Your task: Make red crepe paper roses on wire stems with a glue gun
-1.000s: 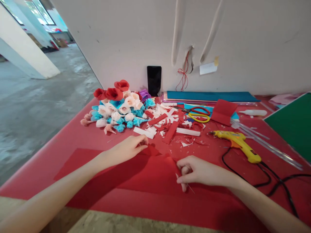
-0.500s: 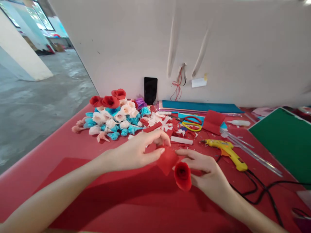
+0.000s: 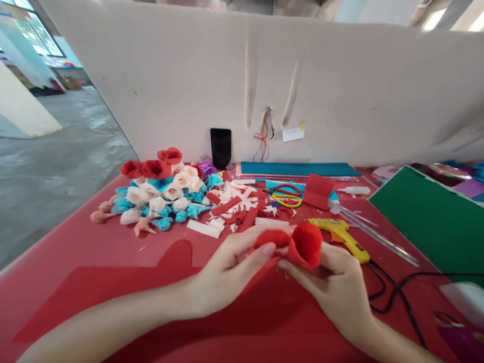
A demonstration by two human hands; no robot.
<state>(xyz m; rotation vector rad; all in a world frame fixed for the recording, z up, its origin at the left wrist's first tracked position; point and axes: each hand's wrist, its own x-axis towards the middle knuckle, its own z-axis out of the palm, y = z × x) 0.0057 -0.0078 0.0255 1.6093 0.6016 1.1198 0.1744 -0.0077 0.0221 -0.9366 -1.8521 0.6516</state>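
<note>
Both my hands are up over the counter [image 3: 68, 252] right now, wrapped around a red paper rose [image 3: 302, 244]. My left hand [image 3: 230, 269] has its fingers pinched shut on the loose end of the strip, thumb pressed on top. My right hand [image 3: 336, 287] cups the rolled part, fingers closed round it from below. The rose sits just above a red sheet [image 3: 113, 287] lying flat under my arms. The glue gun [image 3: 342, 234] lies just behind my right hand, and the flower pile [image 3: 162, 194] is off to the left, scraps [image 3: 234, 209] next to it.
</note>
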